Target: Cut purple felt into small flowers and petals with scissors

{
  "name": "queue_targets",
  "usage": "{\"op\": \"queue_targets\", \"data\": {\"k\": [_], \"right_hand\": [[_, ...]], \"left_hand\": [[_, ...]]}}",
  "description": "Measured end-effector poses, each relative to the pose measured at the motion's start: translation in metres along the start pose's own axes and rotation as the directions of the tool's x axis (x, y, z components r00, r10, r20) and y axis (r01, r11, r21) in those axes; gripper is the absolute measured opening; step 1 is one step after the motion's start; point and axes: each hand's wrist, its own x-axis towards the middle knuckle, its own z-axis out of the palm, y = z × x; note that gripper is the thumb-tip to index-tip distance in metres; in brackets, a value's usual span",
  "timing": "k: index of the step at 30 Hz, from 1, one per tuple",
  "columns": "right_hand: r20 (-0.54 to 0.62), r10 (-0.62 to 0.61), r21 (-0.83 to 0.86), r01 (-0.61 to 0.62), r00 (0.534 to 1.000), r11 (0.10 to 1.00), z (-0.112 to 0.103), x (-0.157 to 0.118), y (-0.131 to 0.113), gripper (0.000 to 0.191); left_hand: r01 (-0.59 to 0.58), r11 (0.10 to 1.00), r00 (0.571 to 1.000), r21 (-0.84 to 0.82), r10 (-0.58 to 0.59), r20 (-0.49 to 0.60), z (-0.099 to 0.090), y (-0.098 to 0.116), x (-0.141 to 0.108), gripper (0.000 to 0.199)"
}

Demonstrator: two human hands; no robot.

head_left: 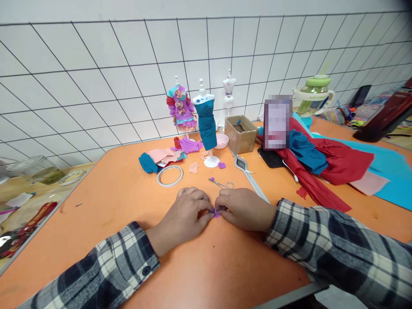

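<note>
A small purple scrap (216, 213) is pinched between the two hands, low over the orange counter (189, 274), in the near middle of it. The left hand (189, 214) comes in from the left, its fingers drawn together so that thumb and forefinger close on the scrap's left side. The right hand (244, 209) meets it from the right, its fingers curled in and nearly closed, the tips gripping the other side. The fingertips of the two hands are almost touching. Only a bit of the scrap shows, spreading out below the fingertips toward the person; the rest is covered, so its long axis cannot be told.

Just beyond the hands lie small scissors (221, 184), their long axis running mostly sideways, blades pointing left and slightly away, finger loops to the right. Behind them is a crumpled purple piece (222, 165), beside the white base of a dress form wrapped in teal (206, 124). A white tape ring (170, 176) lies flat beyond the left hand, near a pile of coloured pieces (161, 156). An open cardboard box (241, 135) stands to the right of a pink bowl (222, 141).
</note>
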Motion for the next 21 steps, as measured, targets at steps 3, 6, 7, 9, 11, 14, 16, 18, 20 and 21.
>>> {"op": "queue_targets", "data": {"k": [3, 6, 7, 9, 11, 14, 16, 18, 20, 21], "right_hand": [[-0.048, 0.03, 0.023, -0.029, 0.998, 0.999, -0.0009, -0.001, 0.0026, 0.014], [-0.111, 0.051, 0.096, -0.041, 0.993, 0.995, 0.0009, -0.0011, 0.0023, 0.014], [-0.116, 0.05, 0.112, -0.037, 0.992, 0.993, 0.0021, -0.0008, 0.0016, 0.014], [-0.096, 0.049, 0.124, -0.037, 0.994, 0.992, 0.0044, 0.0004, 0.0, 0.013], [-0.065, 0.062, 0.121, -0.054, 0.996, 0.991, 0.006, 0.0019, -0.0012, 0.012], [-0.037, 0.055, 0.093, -0.051, 0.998, 0.994, 0.0063, 0.0034, -0.0014, 0.012], [-0.041, 0.026, 0.048, -0.024, 0.999, 0.999, 0.0054, 0.0035, -0.0008, 0.013], [-0.045, -0.016, -0.004, 0.016, 0.999, 1.0, 0.0043, 0.003, -0.0001, 0.015], [-0.041, -0.051, -0.052, 0.049, 0.998, 0.997, 0.0033, 0.0024, 0.0003, 0.018], [-0.037, -0.061, -0.071, 0.059, 0.997, 0.996, 0.0029, 0.0022, 0.0003, 0.02]], "left_hand": [[0.009, 1.0, 1.0, 0.0, -0.009, -0.005, 0.0, -0.0001, -0.0004, 0.011], [0.017, 1.0, 1.0, -0.01, -0.017, -0.022, 0.0002, -0.0009, -0.0005, 0.009], [0.018, 1.0, 1.0, -0.012, -0.018, -0.025, 0.0002, -0.0011, -0.0004, 0.009], [0.018, 1.0, 1.0, -0.009, -0.018, -0.025, 0.0001, -0.0013, 0.0, 0.008], [0.016, 1.0, 1.0, 0.001, -0.016, -0.016, -0.0004, -0.0008, 0.0007, 0.008], [0.004, 1.0, 1.0, 0.016, -0.004, 0.013, -0.002, 0.0, 0.002, 0.009], [-0.006, 1.0, 1.0, 0.023, 0.005, 0.028, -0.0029, -0.0002, 0.0027, 0.011], [-0.011, 1.0, 1.0, 0.028, 0.011, 0.025, -0.0032, -0.0012, 0.0027, 0.011], [-0.017, 0.999, 1.0, 0.029, 0.017, 0.008, -0.0027, -0.0029, 0.002, 0.011], [-0.022, 0.999, 1.0, 0.028, 0.022, 0.0, -0.0023, -0.0036, 0.0015, 0.011]]}}
